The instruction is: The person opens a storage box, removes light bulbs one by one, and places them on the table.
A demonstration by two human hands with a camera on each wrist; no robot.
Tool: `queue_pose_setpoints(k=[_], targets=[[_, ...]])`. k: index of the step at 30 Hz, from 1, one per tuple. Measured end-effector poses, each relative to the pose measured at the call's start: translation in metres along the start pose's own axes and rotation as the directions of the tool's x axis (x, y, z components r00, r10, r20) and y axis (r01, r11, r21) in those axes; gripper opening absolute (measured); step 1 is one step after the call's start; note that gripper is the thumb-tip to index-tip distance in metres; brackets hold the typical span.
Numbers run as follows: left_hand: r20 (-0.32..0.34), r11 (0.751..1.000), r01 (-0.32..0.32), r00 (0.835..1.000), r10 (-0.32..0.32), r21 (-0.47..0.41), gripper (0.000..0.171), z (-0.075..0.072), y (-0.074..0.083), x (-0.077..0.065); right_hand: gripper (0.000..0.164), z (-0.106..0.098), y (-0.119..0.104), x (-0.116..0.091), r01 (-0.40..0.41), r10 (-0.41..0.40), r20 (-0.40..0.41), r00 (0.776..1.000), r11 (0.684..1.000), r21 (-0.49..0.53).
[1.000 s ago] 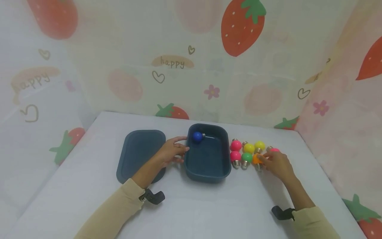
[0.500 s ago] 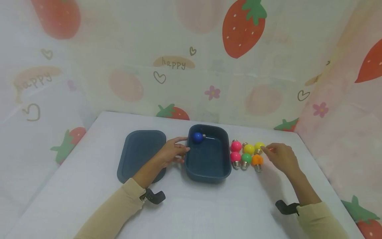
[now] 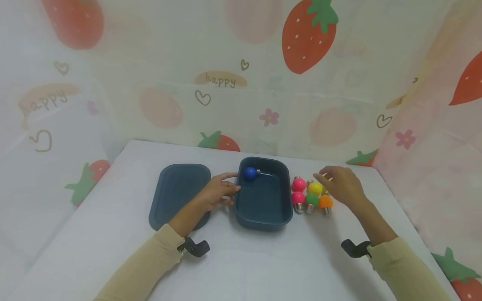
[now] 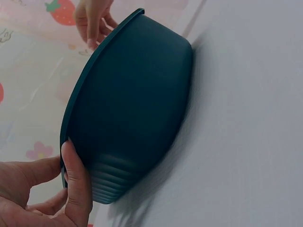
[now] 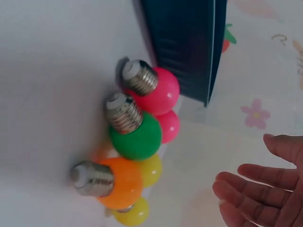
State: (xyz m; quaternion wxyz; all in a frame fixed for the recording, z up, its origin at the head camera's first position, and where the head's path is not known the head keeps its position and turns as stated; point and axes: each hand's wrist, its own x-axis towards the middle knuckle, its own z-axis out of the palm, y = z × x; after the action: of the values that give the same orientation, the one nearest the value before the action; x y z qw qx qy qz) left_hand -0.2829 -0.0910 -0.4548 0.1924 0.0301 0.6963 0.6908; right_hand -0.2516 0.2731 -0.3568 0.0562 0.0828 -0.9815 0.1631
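Note:
A dark blue-green plastic container (image 3: 263, 225) stands on the white table, with a blue light bulb (image 3: 250, 173) lying inside at its far left corner. My left hand (image 3: 218, 192) holds the container's left rim, a finger against the outer wall and the thumb over the edge. To the right of the container lie light bulbs: two pink bulbs (image 3: 298, 197), a green bulb (image 3: 311, 199), an orange bulb (image 3: 325, 201) and a yellow bulb (image 3: 315, 188). A second yellow bulb (image 5: 133, 213) shows in the right wrist view. Above these bulbs hovers my right hand (image 3: 340, 184), fingers spread, holding nothing visible.
Left of the container lies a flat dark blue lid (image 3: 180, 188), partly behind the left forearm. A cloth printed with strawberries (image 3: 310, 37) hangs around the table's back and sides. White table surface (image 3: 263, 267) extends in front of the container.
My right hand has moved from the orange bulb to the right, then up and left over the bulbs. The pink bulb at the far right is no longer visible. My left hand stays put.

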Motion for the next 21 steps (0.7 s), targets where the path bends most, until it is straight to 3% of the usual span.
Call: queue_pose_setpoints(k=[12, 21], targets=[[-0.001, 1.0, 0.003, 1.0, -0.003, 0.004, 0.061, 0.0, 0.0, 0.002, 0.043, 0.0, -0.039, 0.025, 0.096, -0.096, 0.089, 0.991, 0.995, 0.006], [-0.001, 1.0, 0.002, 1.0, -0.002, -0.002, 0.06, -0.001, -0.001, 0.003, 0.04, 0.007, -0.058, 0.037, 0.125, -0.128, 0.142, 0.982, 0.992, 0.03]])
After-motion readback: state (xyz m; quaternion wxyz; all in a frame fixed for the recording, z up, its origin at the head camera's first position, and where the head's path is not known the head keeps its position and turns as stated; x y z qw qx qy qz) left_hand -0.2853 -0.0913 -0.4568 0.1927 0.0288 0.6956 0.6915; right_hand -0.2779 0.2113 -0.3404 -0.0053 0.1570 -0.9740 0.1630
